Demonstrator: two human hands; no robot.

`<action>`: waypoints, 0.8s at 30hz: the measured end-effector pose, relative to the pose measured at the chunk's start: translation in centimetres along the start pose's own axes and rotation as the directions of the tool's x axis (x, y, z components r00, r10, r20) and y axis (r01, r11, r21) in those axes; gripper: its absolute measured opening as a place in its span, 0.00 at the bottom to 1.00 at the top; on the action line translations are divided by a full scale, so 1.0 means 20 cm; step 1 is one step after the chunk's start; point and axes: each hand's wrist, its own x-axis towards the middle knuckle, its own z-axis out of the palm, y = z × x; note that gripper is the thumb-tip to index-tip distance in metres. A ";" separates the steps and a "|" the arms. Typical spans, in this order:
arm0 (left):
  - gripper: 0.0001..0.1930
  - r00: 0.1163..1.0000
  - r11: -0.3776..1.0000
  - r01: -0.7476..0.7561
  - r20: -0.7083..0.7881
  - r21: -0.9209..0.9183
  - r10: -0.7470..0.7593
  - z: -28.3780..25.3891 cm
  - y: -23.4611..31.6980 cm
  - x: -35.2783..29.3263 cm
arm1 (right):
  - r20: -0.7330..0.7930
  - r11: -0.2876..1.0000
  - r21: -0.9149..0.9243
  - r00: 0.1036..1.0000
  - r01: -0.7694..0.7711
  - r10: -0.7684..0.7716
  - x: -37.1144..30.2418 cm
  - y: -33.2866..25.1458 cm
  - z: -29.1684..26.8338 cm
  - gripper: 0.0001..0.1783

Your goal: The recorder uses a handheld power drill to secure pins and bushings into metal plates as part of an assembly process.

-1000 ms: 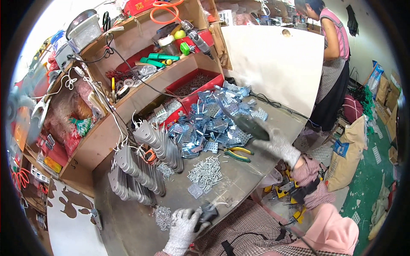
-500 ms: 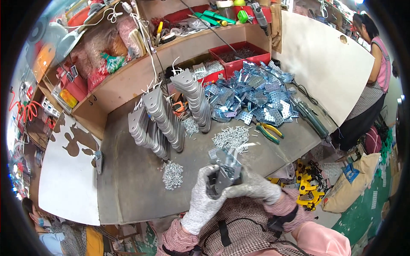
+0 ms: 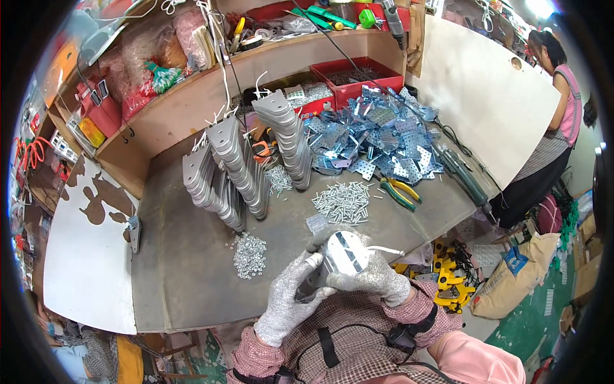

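Right hand [image 3: 377, 280] grips a shiny metal piece [image 3: 348, 253], left hand [image 3: 288, 297] beside it

Head view: Both hands wear grey-white knit gloves. The right hand is closed around the right and lower side of the silvery piece, its thumb pressed across the lower part of the rounded, dark-streaked face. The left hand is loosely curved, thumb and fingers apart, fingertips at the left edge of the piece; whether they bear on it, I cannot tell. A white strip [image 3: 386, 250] juts out at the right of the piece. All this is at the near edge of the table [image 3: 185, 281], just on the person's side of the heaped screws [image 3: 342, 203]. Pliers [image 3: 401, 194] lie beyond the right hand.

As for labels, a tan sack [image 3: 515, 281] on the floor at right bears a blue patch [image 3: 517, 261]; any print on it is too small to read.
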 end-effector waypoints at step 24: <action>0.28 0.949 0.888 0.107 0.220 0.447 -0.226 -0.19 -0.03 -0.09 | -0.649 0.072 -0.761 0.751 -0.645 -0.126 0.09 0.20 -1.41 0.19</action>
